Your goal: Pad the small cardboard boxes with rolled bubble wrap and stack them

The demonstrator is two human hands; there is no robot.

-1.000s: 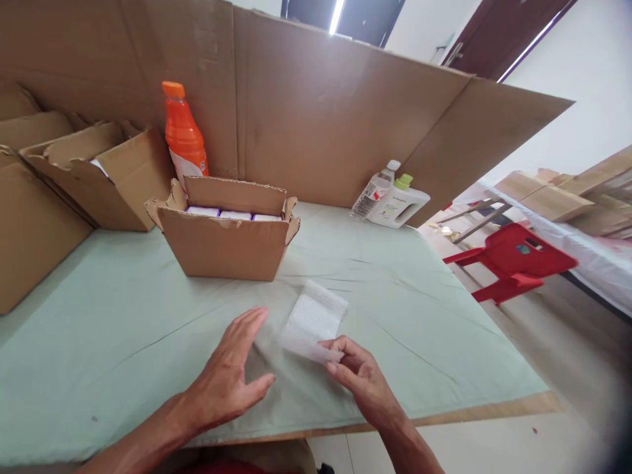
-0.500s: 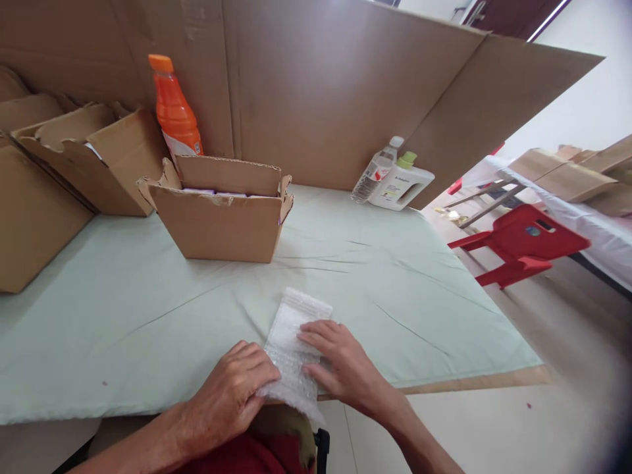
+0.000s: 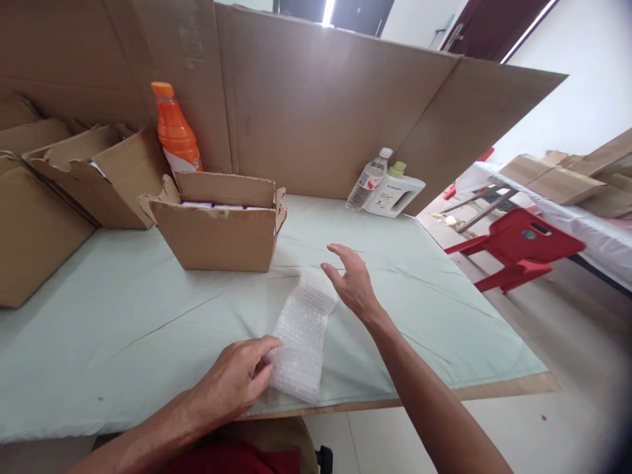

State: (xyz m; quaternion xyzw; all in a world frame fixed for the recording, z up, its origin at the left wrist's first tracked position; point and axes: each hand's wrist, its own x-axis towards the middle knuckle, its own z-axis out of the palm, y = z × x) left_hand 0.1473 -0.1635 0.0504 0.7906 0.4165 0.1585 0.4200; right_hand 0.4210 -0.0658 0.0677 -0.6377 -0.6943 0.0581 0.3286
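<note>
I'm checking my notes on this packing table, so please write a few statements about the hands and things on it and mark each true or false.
1. The left hand holds down the bubble wrap. True.
2. The right hand grips the orange bottle. False: it is open, beside the wrap's far end.
3. The cardboard box is open. True.
4. The bubble wrap lies inside the box. False: it lies on the green cloth.
</note>
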